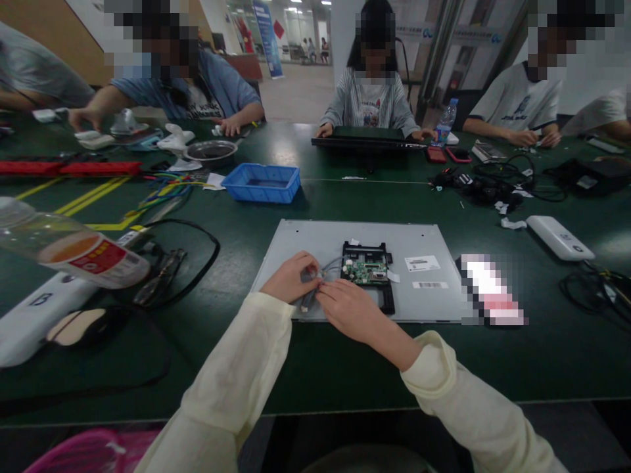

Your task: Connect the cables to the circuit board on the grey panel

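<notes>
On grey cable (306, 301), left hand (292, 277) and right hand (348, 309), grip narrow

Over there I see a panel (424, 242) by the tabletop's (340, 368) near edge, board (365, 270) on its middle, bottle (96, 253) to its left, tray (261, 194) behind, monitor (369, 142) at the far edge.

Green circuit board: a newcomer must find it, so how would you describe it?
On the dark green table, find the flat grey metal panel. A black plastic bracket lies on it. The green circuit board sits on that bracket; its green, component-studded face sets it apart from the white rectangular label to its right.
</notes>
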A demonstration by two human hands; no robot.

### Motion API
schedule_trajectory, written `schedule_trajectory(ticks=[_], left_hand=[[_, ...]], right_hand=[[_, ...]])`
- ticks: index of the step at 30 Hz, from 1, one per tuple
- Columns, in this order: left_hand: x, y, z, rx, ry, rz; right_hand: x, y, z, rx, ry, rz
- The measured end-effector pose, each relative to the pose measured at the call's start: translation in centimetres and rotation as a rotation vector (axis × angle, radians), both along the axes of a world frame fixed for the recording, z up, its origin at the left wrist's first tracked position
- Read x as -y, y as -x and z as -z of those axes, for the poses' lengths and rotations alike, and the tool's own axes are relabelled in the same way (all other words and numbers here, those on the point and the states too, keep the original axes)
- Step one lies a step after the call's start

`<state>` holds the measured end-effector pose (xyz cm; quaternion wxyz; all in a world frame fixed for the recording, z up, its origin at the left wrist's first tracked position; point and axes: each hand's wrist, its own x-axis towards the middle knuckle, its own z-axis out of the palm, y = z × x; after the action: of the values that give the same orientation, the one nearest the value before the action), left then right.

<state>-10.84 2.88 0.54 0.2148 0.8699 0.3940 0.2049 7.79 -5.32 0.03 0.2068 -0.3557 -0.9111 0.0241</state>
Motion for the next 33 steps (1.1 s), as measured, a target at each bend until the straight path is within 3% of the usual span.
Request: schedule_trajectory(ticks=[22, 33], left_hand=[[0.02, -0.07, 0.05, 0.054, 0.053, -0.034], [-0.17, -0.09, 0.21, 0.002, -0.028, -0.054]], right_hand=[[0.08, -0.07, -0.22, 0.004, 0.028, 0.010], [0.03, -0.13, -0.15, 0.008, 0.034, 0.001]])
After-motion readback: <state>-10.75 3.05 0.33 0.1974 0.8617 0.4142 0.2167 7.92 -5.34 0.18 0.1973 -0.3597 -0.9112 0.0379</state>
